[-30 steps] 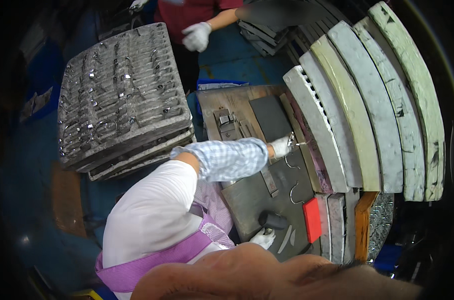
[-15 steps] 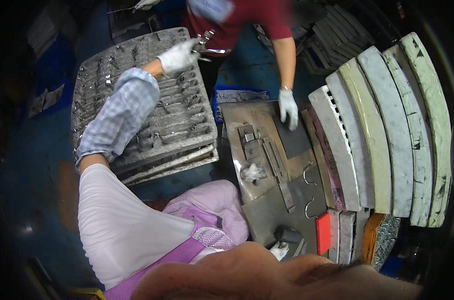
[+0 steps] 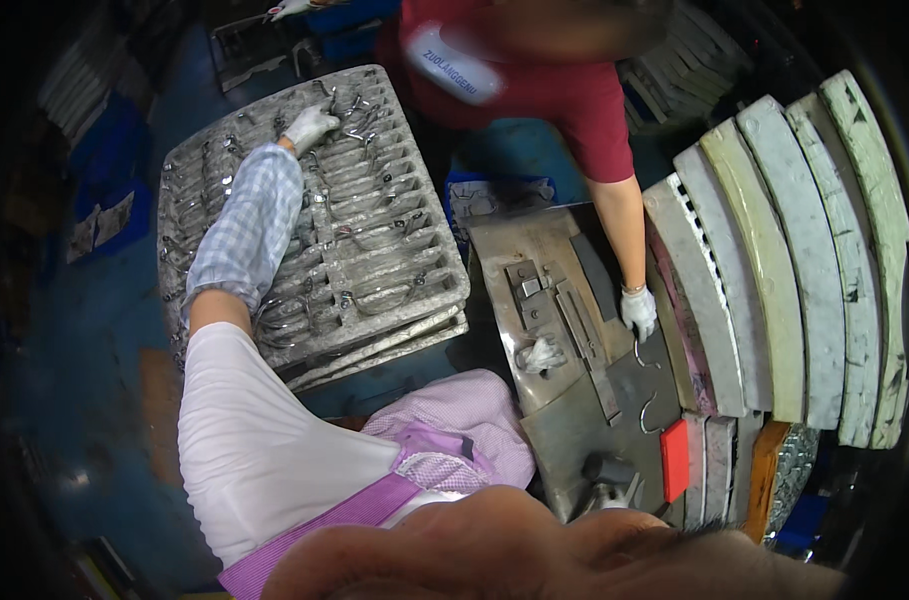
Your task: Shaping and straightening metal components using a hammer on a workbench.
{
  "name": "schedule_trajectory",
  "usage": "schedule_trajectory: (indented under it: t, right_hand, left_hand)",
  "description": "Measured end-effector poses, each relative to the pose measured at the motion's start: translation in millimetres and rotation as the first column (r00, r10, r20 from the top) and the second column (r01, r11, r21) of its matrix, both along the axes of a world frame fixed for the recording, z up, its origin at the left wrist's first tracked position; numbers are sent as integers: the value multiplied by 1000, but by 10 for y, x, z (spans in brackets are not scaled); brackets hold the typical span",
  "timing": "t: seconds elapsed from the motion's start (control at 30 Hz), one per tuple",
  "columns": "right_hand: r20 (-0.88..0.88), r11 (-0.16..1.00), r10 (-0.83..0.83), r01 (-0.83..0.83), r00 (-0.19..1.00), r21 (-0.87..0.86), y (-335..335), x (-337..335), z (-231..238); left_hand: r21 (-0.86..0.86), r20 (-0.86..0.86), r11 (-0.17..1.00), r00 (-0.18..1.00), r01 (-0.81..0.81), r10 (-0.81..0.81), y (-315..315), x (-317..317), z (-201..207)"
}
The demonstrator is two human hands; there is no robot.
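The left hand (image 3: 311,128), in a white glove, reaches far out over the top tray (image 3: 414,312) of a grey moulded stack, its fingers bent down among shiny metal pieces (image 3: 357,122). Whether it grips one of them I cannot tell. These pieces lie right beside its fingertips, and more sit in the slots nearer the forearm. The right hand (image 3: 610,498), also gloved, is low at the near edge of the counter (image 3: 564,440), mostly hidden; how far open it is, and whether it has hold of anything, I cannot tell. Just beyond it lies a black cylinder (image 3: 606,468), with a pale strip (image 3: 634,488) close on its right.

Farther to the right of that hand stands a red block (image 3: 675,460). Beyond the right hand lie two curved metal hooks (image 3: 648,413); at the farther one, a co-worker's gloved hand (image 3: 638,312) points fingers downward. Between the left and right hands are a long metal bar (image 3: 602,390), a crumpled white cloth (image 3: 540,357) and a small metal fixture (image 3: 529,288). Well to the right of both hands, curved pale slabs (image 3: 774,260) stand in a row. To the left hand's right, past the tray, is a blue bin (image 3: 504,179).
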State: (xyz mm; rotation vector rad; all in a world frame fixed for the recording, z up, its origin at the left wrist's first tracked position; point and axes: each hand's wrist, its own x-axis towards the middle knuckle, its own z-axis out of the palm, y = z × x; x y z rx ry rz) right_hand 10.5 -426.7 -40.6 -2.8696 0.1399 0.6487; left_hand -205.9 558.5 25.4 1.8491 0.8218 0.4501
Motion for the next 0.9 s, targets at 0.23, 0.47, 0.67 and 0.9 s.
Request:
schedule_trajectory:
  t: [0.23,0.47,0.67,0.9]
  right_hand:
    - [436,920,369,-388,821,-49,487,661,552]
    - [293,971,235,-238,927,-28,1228,1210,490]
    - [269,976,179,-136,946,-171,1174,1633,-205]
    - [272,971,232,-206,934,-123,1121,1515,-354]
  left_hand:
    - [95,-255,995,965,-40,63,408,104,-384]
    - [40,-388,987,908,-155,159,1047,-110,-573]
    - [53,-291,993,949,-109,120,926,99,-635]
    - [611,-238,742,831,-275,503,473,-225,-255]
